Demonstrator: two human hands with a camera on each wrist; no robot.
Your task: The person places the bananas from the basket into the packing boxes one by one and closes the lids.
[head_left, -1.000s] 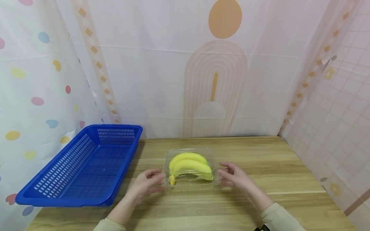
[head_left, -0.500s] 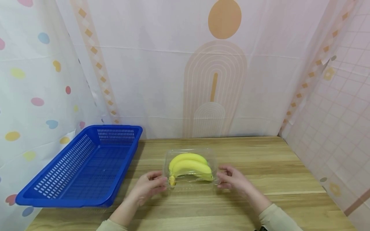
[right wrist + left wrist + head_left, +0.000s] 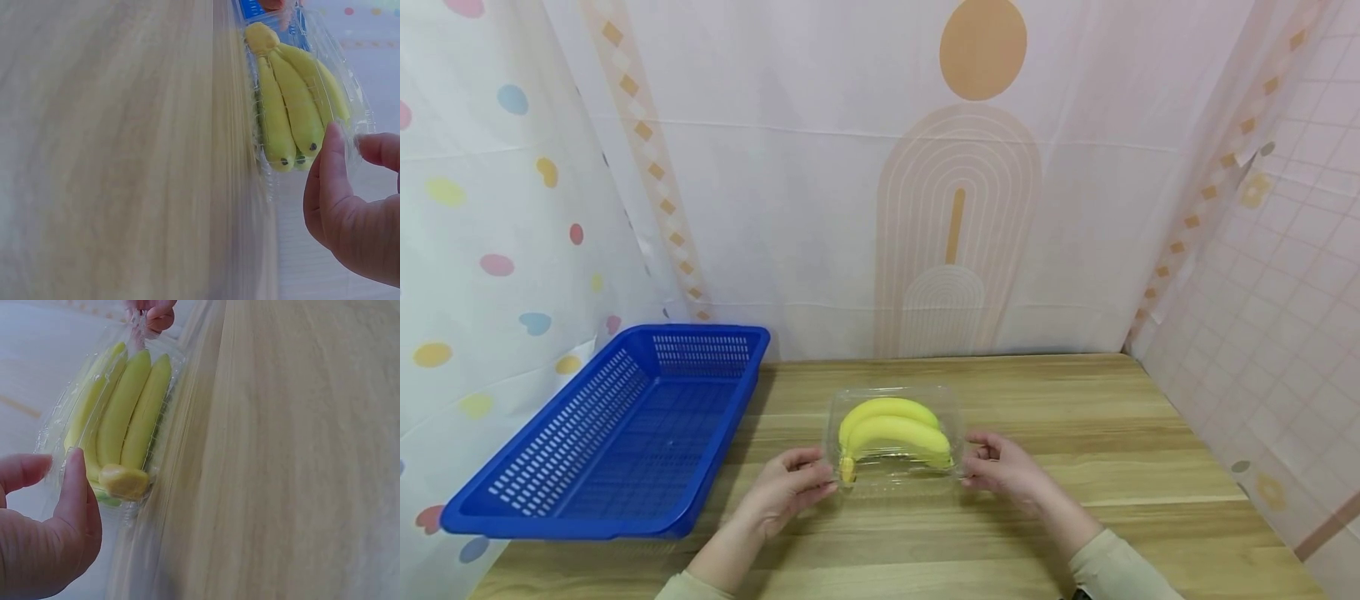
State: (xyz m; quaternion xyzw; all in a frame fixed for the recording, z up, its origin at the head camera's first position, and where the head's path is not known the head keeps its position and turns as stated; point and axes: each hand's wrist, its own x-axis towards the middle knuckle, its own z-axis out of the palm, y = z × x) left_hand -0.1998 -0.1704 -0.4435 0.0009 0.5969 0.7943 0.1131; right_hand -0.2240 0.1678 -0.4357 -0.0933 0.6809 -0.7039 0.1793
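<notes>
A bunch of yellow bananas (image 3: 891, 425) lies inside a clear plastic clamshell box (image 3: 955, 412) on the table, its stem end toward the left. My left hand (image 3: 786, 492) holds the left front corner of the box, thumb and fingers on either side of the plastic edge. At the opposite corner my right hand (image 3: 1003, 473) pinches the right side in the same way. In the left wrist view the thumb and index finger of the left hand (image 3: 56, 531) stand at the edge near the stem. The right wrist view has the right hand (image 3: 359, 212) beside the banana tips.
A large blue plastic basket (image 3: 625, 450) with slotted walls stands on the left of the wooden table (image 3: 1075, 400). Patterned curtains (image 3: 820, 208) hang behind the table and along both sides.
Both hands have moved in slightly against the sides of the box, and the fingers have closed on its edges. The box and the basket have hardly moved.
</notes>
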